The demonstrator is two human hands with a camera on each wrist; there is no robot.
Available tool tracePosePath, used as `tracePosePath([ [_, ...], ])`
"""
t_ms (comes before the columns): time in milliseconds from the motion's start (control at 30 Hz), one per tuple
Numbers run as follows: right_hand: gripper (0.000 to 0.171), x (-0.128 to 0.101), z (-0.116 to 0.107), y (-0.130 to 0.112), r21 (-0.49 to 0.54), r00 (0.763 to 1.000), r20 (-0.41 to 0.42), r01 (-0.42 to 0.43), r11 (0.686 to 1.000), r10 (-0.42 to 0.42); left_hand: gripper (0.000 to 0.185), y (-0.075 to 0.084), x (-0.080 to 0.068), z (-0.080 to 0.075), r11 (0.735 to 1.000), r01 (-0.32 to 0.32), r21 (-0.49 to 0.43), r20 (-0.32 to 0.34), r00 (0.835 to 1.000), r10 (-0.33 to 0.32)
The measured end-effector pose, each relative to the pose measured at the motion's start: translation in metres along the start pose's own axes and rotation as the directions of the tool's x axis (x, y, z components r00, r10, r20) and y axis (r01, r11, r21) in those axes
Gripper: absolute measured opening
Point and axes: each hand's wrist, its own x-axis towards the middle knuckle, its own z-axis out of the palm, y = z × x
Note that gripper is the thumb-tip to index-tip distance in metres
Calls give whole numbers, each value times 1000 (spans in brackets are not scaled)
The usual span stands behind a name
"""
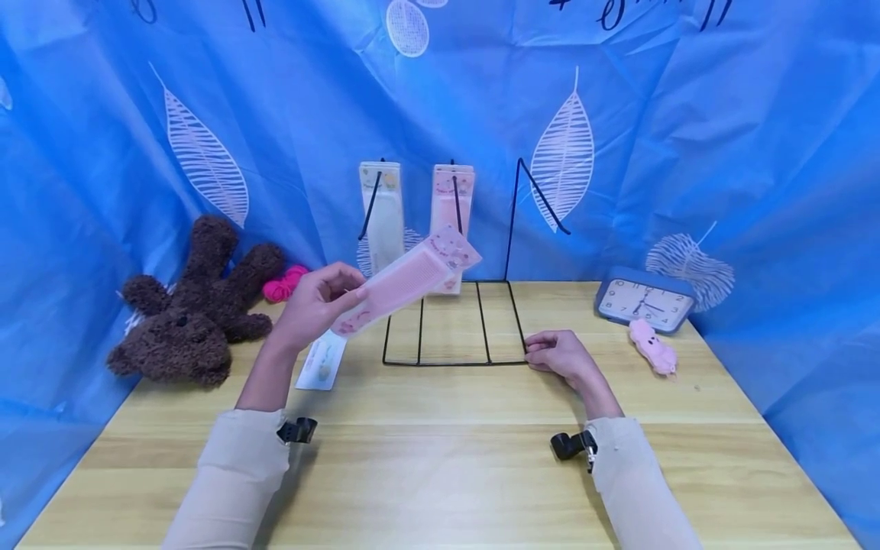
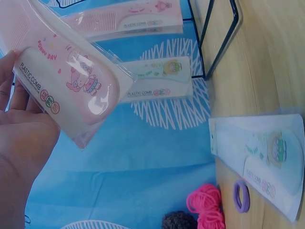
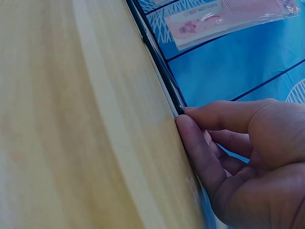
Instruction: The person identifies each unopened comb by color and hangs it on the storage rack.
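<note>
My left hand (image 1: 311, 304) pinches a packaged pink plastic comb (image 1: 410, 283) by its lower end, tilted up toward the right in the head view. The left wrist view shows the printed wrapper of this comb (image 2: 76, 78) close up. With thumb and index finger, my right hand (image 1: 562, 357) grips the front right corner of a black wire display rack (image 1: 454, 364). Pale green packaged combs (image 1: 386, 221) hang on the rack's left hook, pink packaged combs (image 1: 450, 195) on the middle one. A third hook (image 1: 545, 197) stands at the right.
On the table left of the rack lies a green packaged comb (image 1: 321, 360), with a purple hair tie (image 2: 241, 196) near it. A brown teddy bear (image 1: 199, 305) and pink yarn (image 1: 284, 284) are farther left. At right are a blue clock (image 1: 645, 299) and a pink toy (image 1: 653, 347).
</note>
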Motion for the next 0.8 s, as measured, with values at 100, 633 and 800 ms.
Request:
tracePosePath([
  [100, 40, 0, 0, 1, 3, 1000, 1, 4, 1000, -4, 16, -1, 2, 3, 1000, 6, -5, -3, 1000, -6],
  [633, 41, 1, -1, 2, 7, 1000, -5, 0, 1000, 0, 16, -10, 6, 22, 994, 105, 12, 43, 993, -106],
  [800, 41, 1, 0, 3, 11, 1000, 1, 4, 1000, -4, 16, -17, 12, 38, 990, 123, 75, 56, 990, -128],
])
